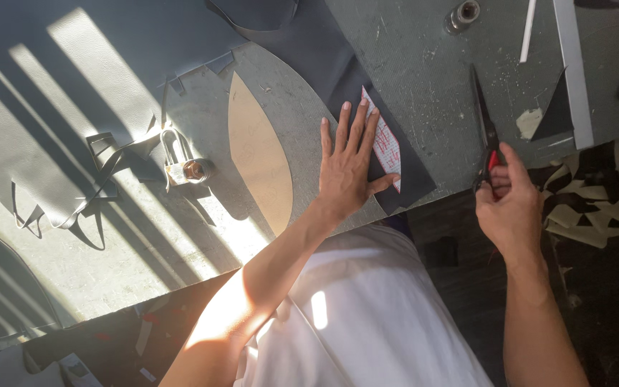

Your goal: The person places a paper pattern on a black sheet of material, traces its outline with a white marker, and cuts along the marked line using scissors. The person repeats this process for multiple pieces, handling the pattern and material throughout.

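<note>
Left hand: the left hand [349, 168] lies flat, palm down, fingers spread and straight, gripping nothing; it presses on a dark sheet and a paper template.
Right hand: the right hand [511, 204] is closed around the handles of a pair of scissors [485, 132], at the table's near edge.
Scissors: black blades that look closed, pointing away from the person; a patch of red shows at the handles.
Paper template: a narrow, pointed white piece with red markings [385, 140], lying on the dark sheet, partly under the left hand's fingers.
Dark sheet: black, smooth material [324, 50] running from the far edge of the table to the near edge.
Tan pattern: a leaf-shaped cardboard piece [259, 154] just left of the left hand.
Worktable: grey, scuffed surface [424, 79] with stripes of sunlight on its left part.
Metal weight: a small shiny cylinder [193, 170] among thin dark offcuts [102, 179].
Floor: pale scraps [596, 201] lie right of the table.
</note>
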